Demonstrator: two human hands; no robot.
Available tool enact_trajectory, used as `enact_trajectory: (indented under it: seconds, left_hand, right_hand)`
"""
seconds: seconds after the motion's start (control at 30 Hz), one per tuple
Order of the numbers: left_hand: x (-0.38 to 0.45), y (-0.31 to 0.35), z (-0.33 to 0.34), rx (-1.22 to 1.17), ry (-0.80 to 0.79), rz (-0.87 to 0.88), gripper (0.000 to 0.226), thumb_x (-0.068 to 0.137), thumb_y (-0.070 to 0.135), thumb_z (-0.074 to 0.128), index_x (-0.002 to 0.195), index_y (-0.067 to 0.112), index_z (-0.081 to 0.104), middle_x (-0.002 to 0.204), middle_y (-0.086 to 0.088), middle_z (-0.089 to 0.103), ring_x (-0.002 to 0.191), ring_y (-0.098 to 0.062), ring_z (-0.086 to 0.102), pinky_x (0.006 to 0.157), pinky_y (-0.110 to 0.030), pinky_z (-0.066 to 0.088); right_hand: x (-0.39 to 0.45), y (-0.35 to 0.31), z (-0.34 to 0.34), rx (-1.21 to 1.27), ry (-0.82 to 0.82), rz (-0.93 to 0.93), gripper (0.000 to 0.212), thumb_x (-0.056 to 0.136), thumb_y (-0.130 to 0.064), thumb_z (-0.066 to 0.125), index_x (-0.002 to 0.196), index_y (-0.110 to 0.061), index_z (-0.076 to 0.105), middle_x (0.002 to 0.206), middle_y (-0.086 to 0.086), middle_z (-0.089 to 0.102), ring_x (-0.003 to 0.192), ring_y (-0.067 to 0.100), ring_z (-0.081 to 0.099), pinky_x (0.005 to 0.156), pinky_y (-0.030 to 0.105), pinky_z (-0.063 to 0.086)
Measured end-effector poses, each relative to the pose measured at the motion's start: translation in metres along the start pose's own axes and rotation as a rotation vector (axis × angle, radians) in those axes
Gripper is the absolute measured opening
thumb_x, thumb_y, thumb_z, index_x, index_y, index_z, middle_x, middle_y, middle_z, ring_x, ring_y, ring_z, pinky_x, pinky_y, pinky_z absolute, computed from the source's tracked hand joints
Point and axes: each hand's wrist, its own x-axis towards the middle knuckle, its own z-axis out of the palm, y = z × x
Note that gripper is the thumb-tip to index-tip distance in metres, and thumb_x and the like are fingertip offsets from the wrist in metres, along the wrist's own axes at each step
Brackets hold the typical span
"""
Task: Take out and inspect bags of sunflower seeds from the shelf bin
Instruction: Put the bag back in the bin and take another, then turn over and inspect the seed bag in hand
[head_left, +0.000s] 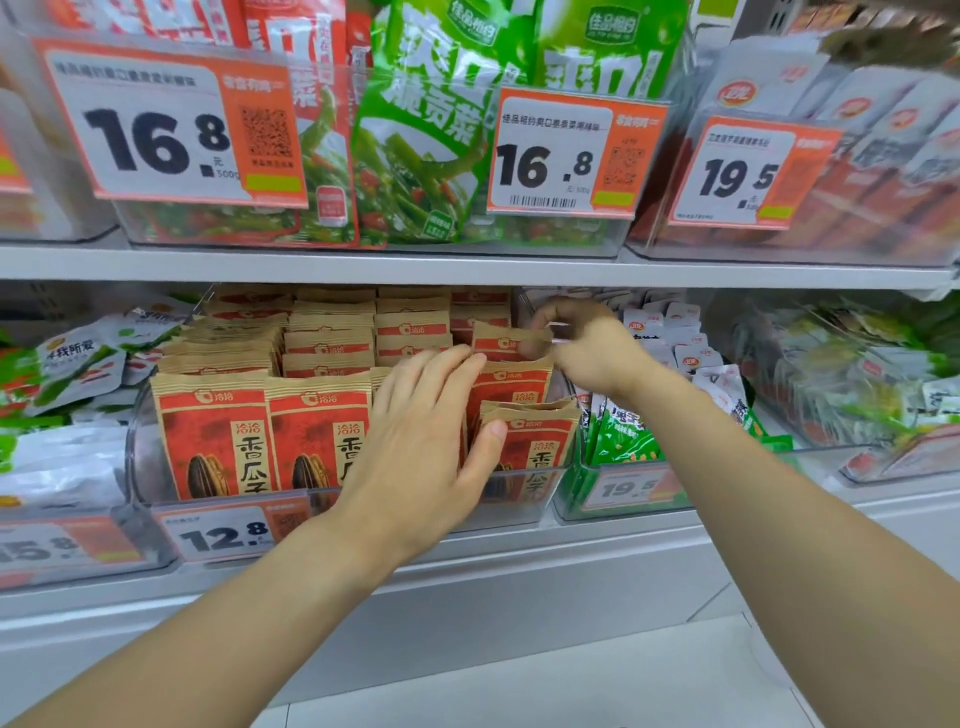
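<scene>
A clear plastic shelf bin (150, 467) on the lower shelf holds several rows of red and tan sunflower seed bags (218, 436). My left hand (421, 436) lies flat over the front of the right-hand column, fingers straight, thumb pressing on the front bag (540, 447). Further back in that column, my right hand (582, 348) pinches the top edge of one bag (498, 340), which stands a little above its neighbours. The lower part of that bag is hidden behind the bags in front.
A price tag reading 12.8 (228, 535) hangs on the bin's front. Green snack packs (623, 441) fill the bin to the right; white and green packs (67, 364) lie to the left. The upper shelf (467, 267) with green vegetable bags (426, 130) overhangs closely.
</scene>
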Motion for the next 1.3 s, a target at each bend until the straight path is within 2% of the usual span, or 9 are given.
enact_trajectory:
  seconds: [0.2, 0.3, 0.47, 0.6, 0.73, 0.83, 1.0, 1.13, 1.3]
  left_hand:
    - [-0.003, 0.012, -0.009, -0.182, 0.109, -0.075, 0.057, 0.100, 0.046, 0.039, 0.147, 0.015, 0.040, 0.149, 0.001, 0.042, 0.141, -0.009, 0.030, 0.119, -0.026, 0.023]
    - [-0.004, 0.017, -0.016, -0.247, 0.172, -0.090, 0.051, 0.103, 0.040, 0.043, 0.147, 0.014, 0.039, 0.147, 0.002, 0.044, 0.138, -0.005, 0.032, 0.114, -0.018, 0.022]
    - [-0.007, 0.032, -0.033, -0.503, 0.292, -0.091, 0.045, 0.102, 0.040, 0.047, 0.143, 0.022, 0.042, 0.138, 0.014, 0.053, 0.131, 0.001, 0.046, 0.108, -0.015, 0.036]
    - [-0.020, 0.050, -0.049, -0.835, 0.264, -0.071, 0.026, 0.100, 0.042, 0.053, 0.124, 0.031, 0.050, 0.114, 0.018, 0.070, 0.106, -0.005, 0.068, 0.085, -0.025, 0.055]
    - [-0.030, 0.052, -0.053, -1.172, -0.059, -0.292, 0.039, 0.099, 0.045, 0.043, 0.122, 0.017, 0.059, 0.109, -0.002, 0.076, 0.100, -0.020, 0.074, 0.083, -0.034, 0.060]
    - [-0.037, 0.042, -0.048, -1.175, -0.153, -0.332, 0.042, 0.100, 0.040, 0.038, 0.120, 0.012, 0.062, 0.105, -0.008, 0.077, 0.096, -0.024, 0.075, 0.081, -0.034, 0.062]
    - [-0.047, 0.030, -0.037, -1.101, -0.135, -0.385, 0.042, 0.100, 0.042, 0.038, 0.114, 0.012, 0.065, 0.100, -0.009, 0.078, 0.090, -0.026, 0.076, 0.079, -0.038, 0.062]
    - [-0.046, 0.026, -0.035, -1.054, -0.038, -0.383, 0.043, 0.100, 0.042, 0.038, 0.111, 0.013, 0.068, 0.098, -0.008, 0.078, 0.088, -0.026, 0.076, 0.079, -0.040, 0.061]
    - [-0.042, 0.030, -0.032, -1.027, 0.147, -0.386, 0.042, 0.101, 0.040, 0.035, 0.104, 0.014, 0.069, 0.092, -0.006, 0.078, 0.085, -0.022, 0.076, 0.072, -0.030, 0.061]
  right_hand:
    - [-0.066, -0.012, -0.012, 0.154, 0.086, -0.168, 0.022, 0.092, -0.005, 0.072, 0.086, -0.021, 0.058, 0.086, -0.010, 0.074, 0.080, 0.019, 0.069, 0.075, 0.031, 0.052]
    - [-0.092, -0.039, -0.023, 0.219, 0.124, -0.295, 0.025, 0.089, 0.000, 0.072, 0.088, -0.022, 0.060, 0.082, -0.013, 0.077, 0.079, 0.005, 0.072, 0.076, 0.021, 0.053]
    - [-0.120, -0.103, -0.036, 0.454, 0.292, -0.478, 0.017, 0.088, -0.004, 0.075, 0.093, -0.016, 0.064, 0.083, -0.005, 0.078, 0.077, 0.013, 0.073, 0.075, 0.032, 0.061]
    - [-0.123, -0.119, -0.029, 0.698, 0.262, -0.322, 0.020, 0.086, -0.012, 0.074, 0.103, -0.004, 0.066, 0.082, 0.005, 0.079, 0.073, 0.016, 0.074, 0.065, 0.029, 0.060]
    - [-0.128, -0.096, 0.003, 0.812, 0.188, -0.010, 0.014, 0.092, -0.014, 0.070, 0.098, -0.002, 0.070, 0.075, 0.006, 0.077, 0.063, 0.013, 0.071, 0.055, 0.021, 0.055]
    - [-0.135, -0.073, 0.018, 0.709, 0.137, 0.093, 0.018, 0.096, -0.023, 0.065, 0.090, -0.007, 0.070, 0.074, 0.007, 0.076, 0.062, 0.013, 0.071, 0.054, 0.019, 0.053]
    - [-0.138, -0.057, 0.021, 0.644, 0.042, 0.096, 0.027, 0.098, -0.030, 0.058, 0.090, -0.007, 0.070, 0.075, 0.007, 0.076, 0.067, 0.013, 0.071, 0.061, 0.019, 0.054]
    - [-0.140, -0.054, 0.024, 0.632, -0.048, 0.087, 0.025, 0.097, -0.028, 0.059, 0.097, -0.005, 0.067, 0.076, 0.005, 0.077, 0.062, 0.012, 0.070, 0.054, 0.018, 0.051]
    - [-0.145, -0.054, 0.022, 0.446, -0.220, 0.010, 0.041, 0.078, -0.037, 0.072, 0.112, -0.016, 0.066, 0.094, 0.004, 0.080, 0.084, 0.018, 0.077, 0.072, 0.026, 0.059]
